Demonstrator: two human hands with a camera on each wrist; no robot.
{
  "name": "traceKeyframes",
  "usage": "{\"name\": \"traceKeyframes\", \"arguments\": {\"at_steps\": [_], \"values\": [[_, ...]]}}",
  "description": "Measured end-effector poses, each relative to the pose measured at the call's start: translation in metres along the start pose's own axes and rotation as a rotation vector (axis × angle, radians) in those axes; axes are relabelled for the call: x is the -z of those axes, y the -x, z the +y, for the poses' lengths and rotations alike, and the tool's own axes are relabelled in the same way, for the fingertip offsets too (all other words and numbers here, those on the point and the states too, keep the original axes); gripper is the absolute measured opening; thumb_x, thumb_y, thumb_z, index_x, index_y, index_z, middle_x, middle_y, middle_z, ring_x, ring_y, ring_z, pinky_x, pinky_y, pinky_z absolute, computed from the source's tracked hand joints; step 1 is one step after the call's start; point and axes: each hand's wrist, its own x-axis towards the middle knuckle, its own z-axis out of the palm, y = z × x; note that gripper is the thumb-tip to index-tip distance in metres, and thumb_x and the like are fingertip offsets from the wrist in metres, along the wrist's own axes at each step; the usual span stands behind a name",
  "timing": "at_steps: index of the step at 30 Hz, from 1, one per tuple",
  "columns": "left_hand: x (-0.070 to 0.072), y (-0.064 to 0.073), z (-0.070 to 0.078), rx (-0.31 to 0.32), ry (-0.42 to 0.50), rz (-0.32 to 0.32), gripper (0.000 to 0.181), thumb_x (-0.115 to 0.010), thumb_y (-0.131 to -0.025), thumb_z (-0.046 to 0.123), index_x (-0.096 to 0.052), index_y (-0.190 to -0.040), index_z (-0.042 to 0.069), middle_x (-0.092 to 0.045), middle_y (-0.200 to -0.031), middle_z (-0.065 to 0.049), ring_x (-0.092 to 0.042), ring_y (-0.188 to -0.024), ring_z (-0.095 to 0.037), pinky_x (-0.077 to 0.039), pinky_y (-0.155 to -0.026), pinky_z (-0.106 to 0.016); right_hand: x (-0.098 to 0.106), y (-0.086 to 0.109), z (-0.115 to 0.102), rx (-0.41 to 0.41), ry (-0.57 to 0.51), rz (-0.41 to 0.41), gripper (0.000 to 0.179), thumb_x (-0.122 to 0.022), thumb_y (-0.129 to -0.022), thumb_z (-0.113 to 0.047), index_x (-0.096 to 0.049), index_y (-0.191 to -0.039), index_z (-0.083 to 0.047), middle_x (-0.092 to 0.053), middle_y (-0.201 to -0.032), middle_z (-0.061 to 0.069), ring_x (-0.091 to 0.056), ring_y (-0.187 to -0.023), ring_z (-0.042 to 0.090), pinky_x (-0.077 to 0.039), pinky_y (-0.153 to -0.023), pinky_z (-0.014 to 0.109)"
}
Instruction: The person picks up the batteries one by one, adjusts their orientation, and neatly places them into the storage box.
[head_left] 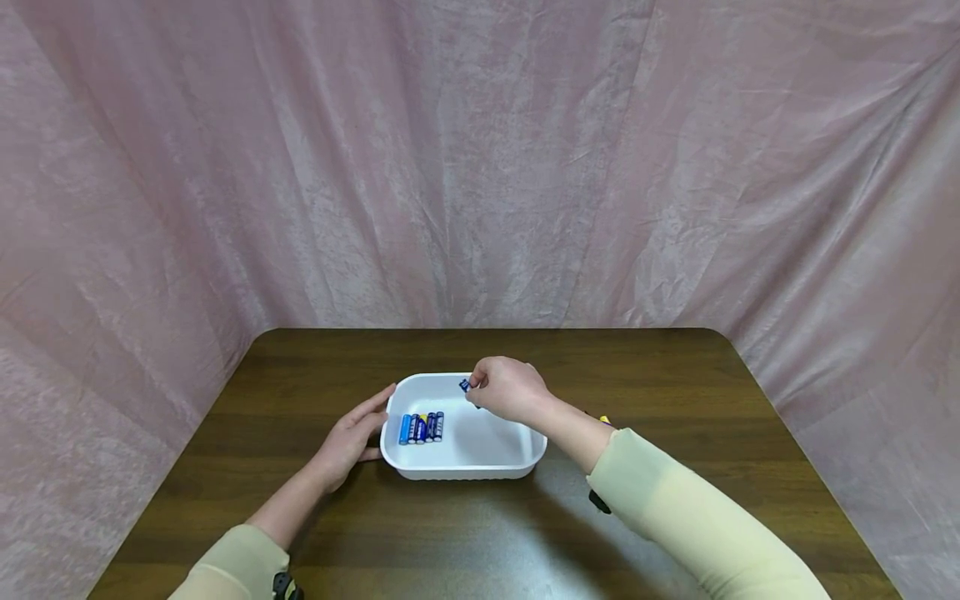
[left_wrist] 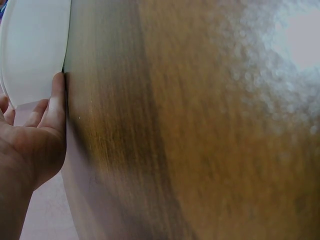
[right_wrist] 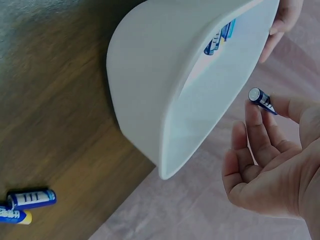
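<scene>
A white rectangular tub (head_left: pixel 480 472) stands on the table, with several blue batteries (head_left: pixel 422 428) lined up side by side at its left end. My right hand (head_left: pixel 512 390) is over the tub's far side and pinches one dark blue battery (right_wrist: pixel 262 100) between thumb and fingertips. At the tub's left end, my left hand (head_left: pixel 348 446) rests its extended fingers against the outer wall. The left wrist view shows those fingers (left_wrist: pixel 58 95) touching the tub's side low down near the tabletop.
Right of the tub, partly hidden by the right forearm, more batteries (right_wrist: pixel 32 198) lie on the brown wooden table (head_left: pixel 315 358), one with a yellow end. A pink curtain (head_left: pixel 480 167) hangs behind and around the table.
</scene>
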Motion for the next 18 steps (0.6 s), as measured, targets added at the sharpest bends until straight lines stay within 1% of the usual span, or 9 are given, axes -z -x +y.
{"name": "traceKeyframes", "arguments": {"at_steps": [3,6,13,18], "values": [[0.000,0.000,0.000,0.004,-0.005,0.007,0.050,-0.056,-0.106,0.030,-0.046,-0.155,0.035,-0.041,-0.159,-0.012,-0.053,-0.132,-0.035,-0.059,-0.086,-0.044,-0.006,-0.004,-0.004,0.008,0.025,-0.005,0.009,-0.074,-0.091,-0.028,-0.071,-0.090,-0.020,-0.066,-0.076,-0.014,-0.060,-0.072,0.007,-0.044,-0.091,0.043],[0.000,0.000,0.000,0.007,-0.010,0.009,0.050,-0.056,-0.106,0.030,-0.046,-0.155,0.036,-0.040,-0.160,-0.012,-0.052,-0.133,-0.036,-0.059,-0.086,-0.044,-0.011,-0.008,-0.006,0.013,0.051,-0.001,0.007,-0.074,-0.090,-0.028,-0.072,-0.089,-0.021,-0.066,-0.078,-0.015,-0.060,-0.073,0.006,-0.044,-0.093,0.044],[0.000,0.000,0.001,0.009,-0.014,0.006,0.050,-0.055,-0.106,0.030,-0.046,-0.155,0.036,-0.037,-0.162,-0.011,-0.051,-0.134,-0.037,-0.059,-0.088,-0.045,-0.020,-0.014,-0.013,-0.019,0.067,-0.031,0.008,-0.075,-0.090,-0.028,-0.073,-0.090,-0.021,-0.066,-0.079,-0.013,-0.059,-0.075,0.009,-0.043,-0.092,0.043],[0.000,0.000,0.001,0.009,-0.013,0.004,0.050,-0.054,-0.106,0.030,-0.045,-0.155,0.035,-0.037,-0.162,-0.011,-0.051,-0.134,-0.037,-0.058,-0.088,-0.045,-0.027,-0.019,-0.015,-0.036,0.104,-0.062,0.007,-0.075,-0.091,-0.028,-0.074,-0.091,-0.021,-0.065,-0.078,-0.013,-0.058,-0.075,0.011,-0.044,-0.087,0.041]]}}
